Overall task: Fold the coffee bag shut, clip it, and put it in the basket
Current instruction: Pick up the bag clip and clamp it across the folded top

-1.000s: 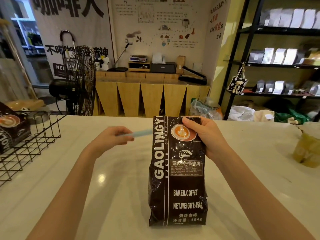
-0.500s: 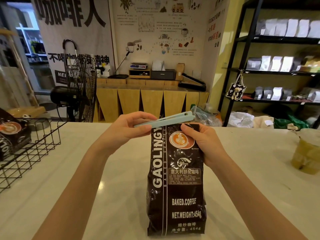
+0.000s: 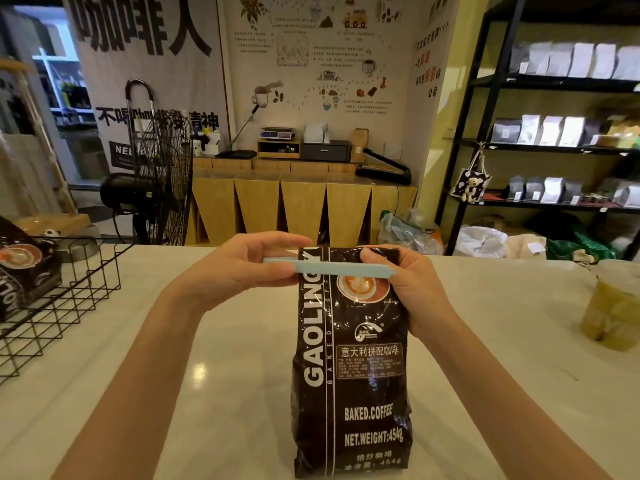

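Observation:
A dark brown coffee bag (image 3: 349,368) stands upright on the white counter, its top folded over. A long pale blue clip (image 3: 346,269) lies level across the front of the bag just under the fold. My left hand (image 3: 242,268) pinches the clip's left end beside the bag. My right hand (image 3: 408,285) holds the bag's upper right corner, thumb on the fold above the clip and fingers at the clip's right tip. A black wire basket (image 3: 79,292) sits at the counter's left edge, apart from both hands.
Another coffee bag (image 3: 20,271) lies inside the basket. A plastic cup of yellowish drink (image 3: 611,306) stands at the counter's right edge. The white counter (image 3: 207,375) spreads around the bag. Behind it are a fan, a wooden bench and shelves.
My left hand brought the clip from the left, first above the bag top, then down across the folded top. My right hand stayed on the bag's upper right corner.

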